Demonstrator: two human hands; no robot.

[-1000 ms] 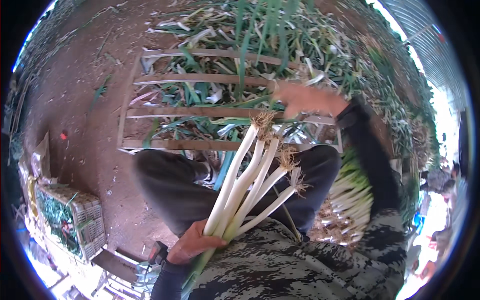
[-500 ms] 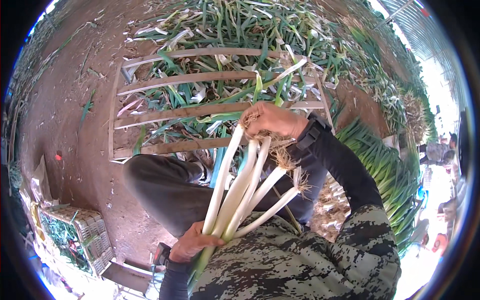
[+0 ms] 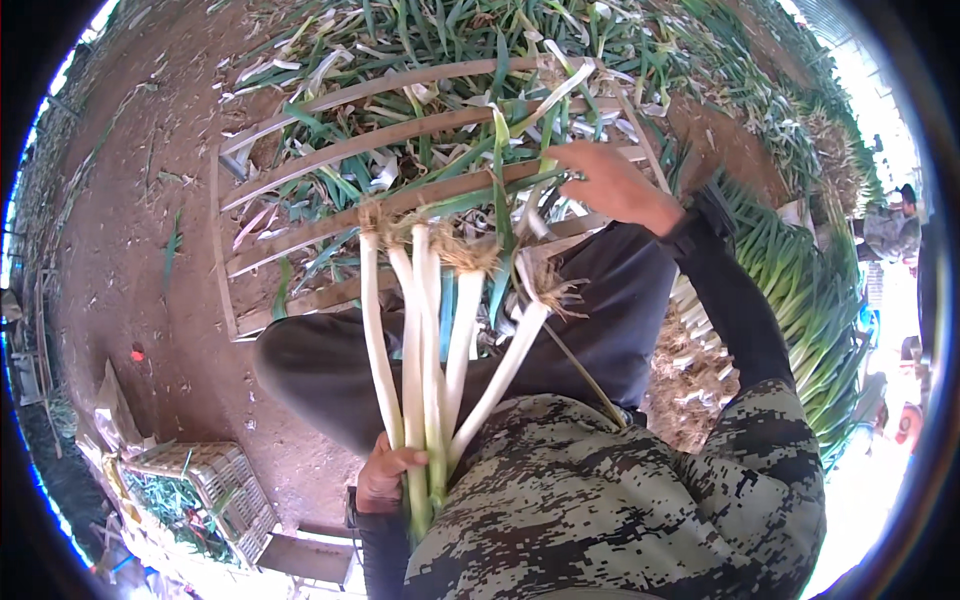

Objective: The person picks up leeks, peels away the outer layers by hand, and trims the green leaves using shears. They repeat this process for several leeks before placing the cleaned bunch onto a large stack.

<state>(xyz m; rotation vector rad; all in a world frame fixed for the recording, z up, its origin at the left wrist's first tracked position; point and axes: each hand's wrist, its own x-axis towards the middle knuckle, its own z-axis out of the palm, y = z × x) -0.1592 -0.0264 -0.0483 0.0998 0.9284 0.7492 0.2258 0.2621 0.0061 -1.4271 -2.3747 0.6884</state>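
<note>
My left hand (image 3: 385, 478) is closed round the green stems of a small bunch of long green onions (image 3: 430, 370) at the lower middle. Their white shafts fan upward, with tangled brown roots at the top ends. At the right of the bunch, one onion (image 3: 500, 385) leans apart from the others. A pale strip of onion skin (image 3: 533, 220) rises from near its root end toward my right hand (image 3: 625, 188). That hand is over the slatted frame, its fingers bent together on the strip; the fingertips are partly blurred.
A slatted wooden frame (image 3: 375, 150) lies ahead of my knees, over scattered green leaves and trimmings (image 3: 430, 40). Rows of green onions (image 3: 790, 300) are piled at the right. A plastic crate (image 3: 235, 500) with green scraps stands at lower left. Another person (image 3: 888, 232) is at far right.
My right hand has let go of the root ends and moved up and right. The bunch in my left hand has swung left and more upright, its roots now in view.
</note>
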